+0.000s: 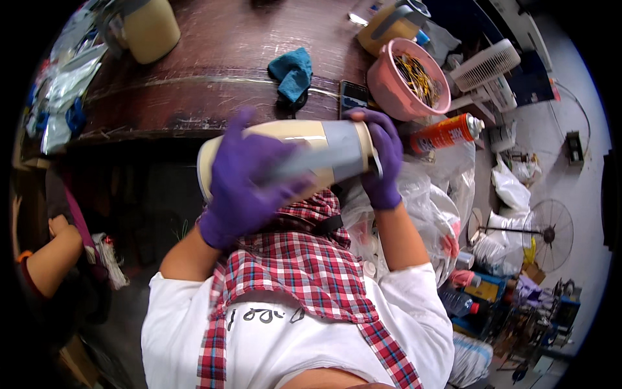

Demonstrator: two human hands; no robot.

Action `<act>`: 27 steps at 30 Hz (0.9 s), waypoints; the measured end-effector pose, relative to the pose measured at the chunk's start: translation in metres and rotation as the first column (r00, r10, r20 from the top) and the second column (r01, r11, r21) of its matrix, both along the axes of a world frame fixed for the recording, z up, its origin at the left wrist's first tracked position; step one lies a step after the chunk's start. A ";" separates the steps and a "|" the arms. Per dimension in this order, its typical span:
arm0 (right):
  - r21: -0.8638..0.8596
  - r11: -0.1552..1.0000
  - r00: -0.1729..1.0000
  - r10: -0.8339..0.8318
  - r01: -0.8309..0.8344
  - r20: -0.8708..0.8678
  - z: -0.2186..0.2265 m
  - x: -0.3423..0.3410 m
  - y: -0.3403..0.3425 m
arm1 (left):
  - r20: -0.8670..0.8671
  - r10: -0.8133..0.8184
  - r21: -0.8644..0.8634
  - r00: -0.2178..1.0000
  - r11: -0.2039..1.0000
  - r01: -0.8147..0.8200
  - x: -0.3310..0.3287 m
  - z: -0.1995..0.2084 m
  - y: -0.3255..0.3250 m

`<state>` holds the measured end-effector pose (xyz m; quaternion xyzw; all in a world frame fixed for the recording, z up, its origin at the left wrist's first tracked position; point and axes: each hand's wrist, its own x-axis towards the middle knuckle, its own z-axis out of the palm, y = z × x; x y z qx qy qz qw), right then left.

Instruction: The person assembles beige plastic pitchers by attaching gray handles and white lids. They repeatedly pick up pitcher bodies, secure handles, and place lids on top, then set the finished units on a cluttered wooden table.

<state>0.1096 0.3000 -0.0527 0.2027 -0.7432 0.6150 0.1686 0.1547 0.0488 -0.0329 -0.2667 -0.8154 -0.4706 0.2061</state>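
A beige and grey jug (pixel 337 150) lies on its side in front of my chest, its mouth end to the right. My right hand (pixel 383 152), in a purple glove, is closed around that grey-banded end. Over the jug's body and grey handle lies my left hand (pixel 243 175), also gloved in purple. Its thumb and fingers are spread apart and smeared by motion, while the jug looks sharp. Whether the left palm touches the jug is hidden. A crumpled teal cloth (pixel 293 71) rests on the table beyond the jug.
The dark red table (pixel 220 48) holds two more beige jugs, one far left (pixel 150 31) and one far right (pixel 387 29). A pink bucket (pixel 382 81), phone (pixel 354 94) and orange spray can (pixel 444 133) are at right. Another person's arm (pixel 55 256) shows at left.
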 end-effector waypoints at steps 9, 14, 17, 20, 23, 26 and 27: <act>-0.104 0.994 0.914 0.000 0.046 0.405 -0.007 -0.034 0.020 | -0.141 -0.037 -0.035 0.989 0.999 0.032 -0.007 -0.004 -0.004; 0.015 0.945 0.939 -0.325 0.325 0.116 0.037 -0.109 0.125 | 0.033 0.207 0.651 0.978 0.738 -0.178 -0.031 -0.007 -0.053; 0.513 0.729 0.865 -0.499 0.453 -0.055 0.017 -0.159 0.206 | 0.046 0.240 0.693 0.970 0.691 -0.204 -0.061 -0.011 -0.055; 0.675 0.691 0.929 -0.371 0.261 0.020 0.029 -0.178 0.188 | 0.148 0.225 0.650 0.963 0.712 -0.266 -0.078 -0.039 -0.058; 0.744 0.632 0.938 -0.346 0.216 0.022 0.037 -0.191 0.139 | 0.239 0.204 0.584 0.949 0.751 -0.308 -0.086 -0.068 -0.058; 0.810 0.584 0.887 -0.402 0.059 0.226 0.020 -0.215 0.138 | 0.237 0.237 0.436 0.942 0.841 -0.321 -0.089 -0.090 -0.054; 0.841 0.536 0.893 -0.410 0.071 0.186 0.019 -0.217 0.140 | 0.209 0.254 0.395 0.944 0.862 -0.319 -0.090 -0.098 -0.049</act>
